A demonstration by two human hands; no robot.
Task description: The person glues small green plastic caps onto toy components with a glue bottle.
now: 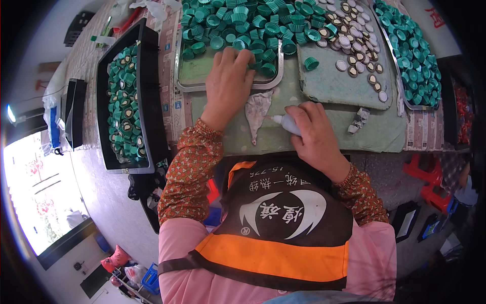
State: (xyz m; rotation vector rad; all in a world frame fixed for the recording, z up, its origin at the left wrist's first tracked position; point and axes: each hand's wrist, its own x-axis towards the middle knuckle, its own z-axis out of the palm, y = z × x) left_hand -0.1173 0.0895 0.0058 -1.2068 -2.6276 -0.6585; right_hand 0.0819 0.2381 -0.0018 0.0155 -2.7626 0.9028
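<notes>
My left hand [230,78] reaches over a metal-rimmed tray [190,87], its fingers curled down at the edge of a heap of green fluted cups [223,25]. The fingertips are partly hidden, so what they pinch does not show. A small white squeeze bottle [290,124] is gripped in my right hand [315,133], its nozzle pointing left. Near that nozzle a crumpled stained cloth [257,109] lies on the green table cover. On a pale board [324,83] to the right are many round discs [357,50] with dark rims, and one green cup [311,63] lies there too.
A black bin [147,101] at the left holds green cups with discs in them. Another tray of green cups [412,61] stands at the far right. A crumpled wrapper [359,120] lies by the front edge. Red stools [428,177] stand beyond the table, lower right.
</notes>
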